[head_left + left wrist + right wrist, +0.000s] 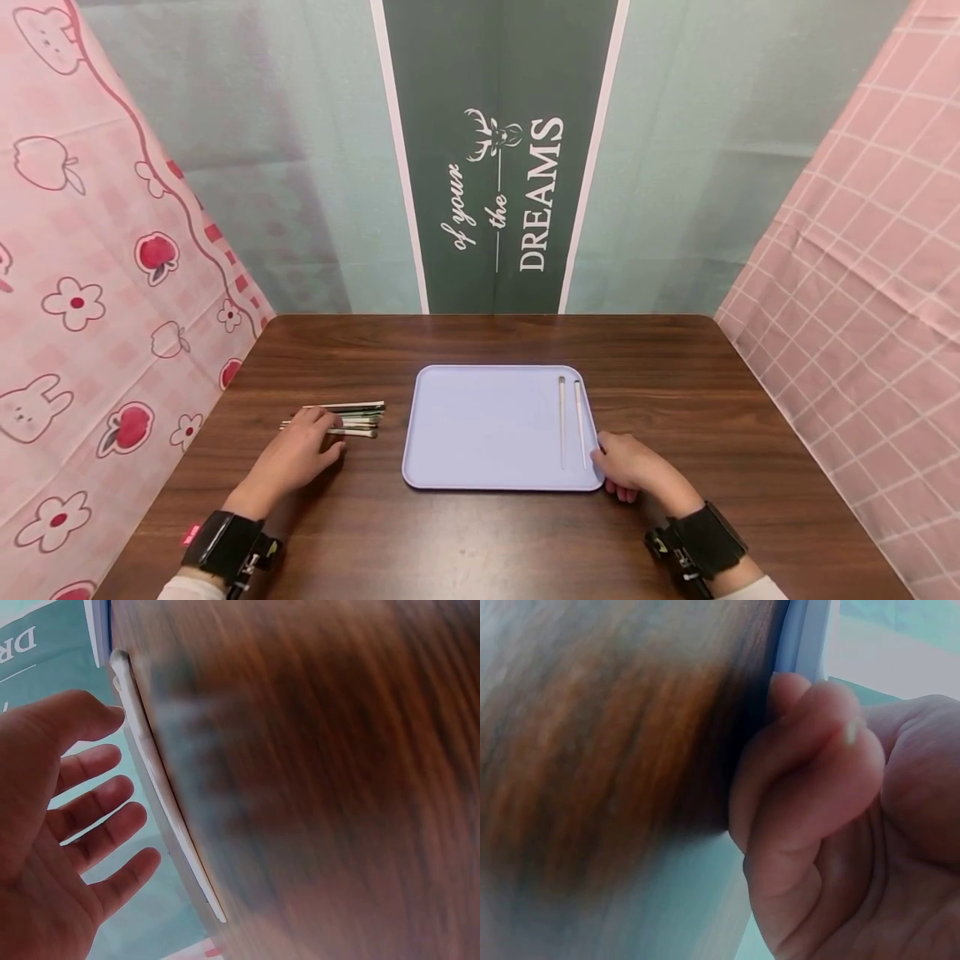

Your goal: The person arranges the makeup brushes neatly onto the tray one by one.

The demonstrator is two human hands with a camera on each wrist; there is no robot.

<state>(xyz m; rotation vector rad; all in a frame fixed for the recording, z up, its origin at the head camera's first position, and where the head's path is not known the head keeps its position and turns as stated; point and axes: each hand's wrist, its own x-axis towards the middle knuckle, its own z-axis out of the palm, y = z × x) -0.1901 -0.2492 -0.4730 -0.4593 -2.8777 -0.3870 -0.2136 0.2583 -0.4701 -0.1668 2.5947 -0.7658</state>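
Note:
On the left of the table, in the head view, a bundle of slim makeup brushes (360, 420) lies side by side. My left hand (303, 446) hovers over or rests on their left part, hiding some of them. In the left wrist view its fingers (101, 829) are loosely spread beside a pale brush (161, 776), gripping nothing. A lavender tray (480, 429) lies in the middle, with two white-handled brushes (562, 425) upright along its right side. At the tray's lower right corner, my right hand (628, 465) grips the rim, its fingers (802, 787) curled in the right wrist view.
The dark wooden table (480, 542) runs back to a green curtain (495, 167) with white lettering. Pink patterned cloth (112, 333) hangs on the left and pink checked cloth (862, 292) on the right.

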